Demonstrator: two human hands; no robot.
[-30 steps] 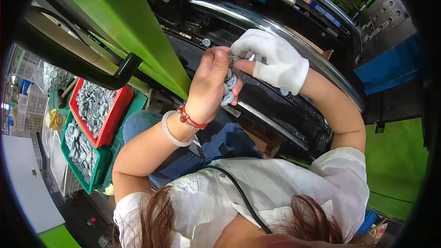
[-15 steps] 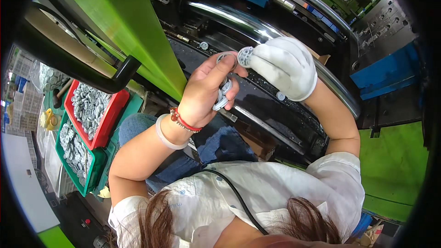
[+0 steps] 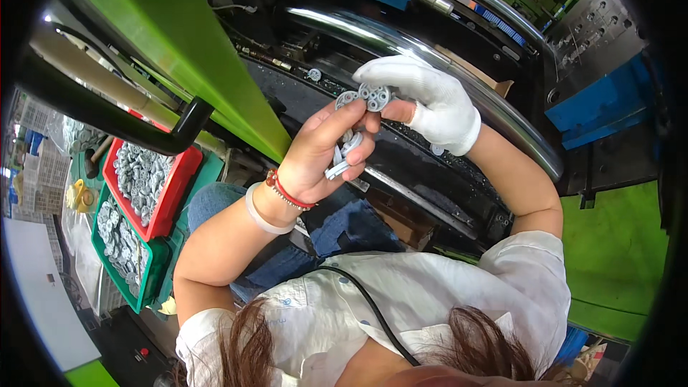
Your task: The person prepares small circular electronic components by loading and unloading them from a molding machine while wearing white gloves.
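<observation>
My bare left hand [image 3: 315, 145] is closed around several small round grey plastic parts [image 3: 348, 146], stacked against its curled fingers. Between its thumb and forefinger sits one more grey disc [image 3: 347, 99]. My right hand [image 3: 438, 104], in a white glove with the thumb tip bare, grips a grey disc with round holes [image 3: 375, 97] between fingers and thumb. That disc meets the tip of my left thumb, and the two hands nearly touch in front of the machine.
At the left, a red tray [image 3: 183, 185] and a green tray [image 3: 152, 272] hold many similar grey parts. A green machine beam [image 3: 193, 50] and black handle [image 3: 190, 125] stand near my left arm. Beyond my hands runs a shiny metal bar [image 3: 344, 25]; a loose part [image 3: 314, 74] lies there.
My right hand has shifted slightly left, its fingers now reaching over the disc and its thumb showing below. The disc has turned its holed face to view and moved against my left thumb.
</observation>
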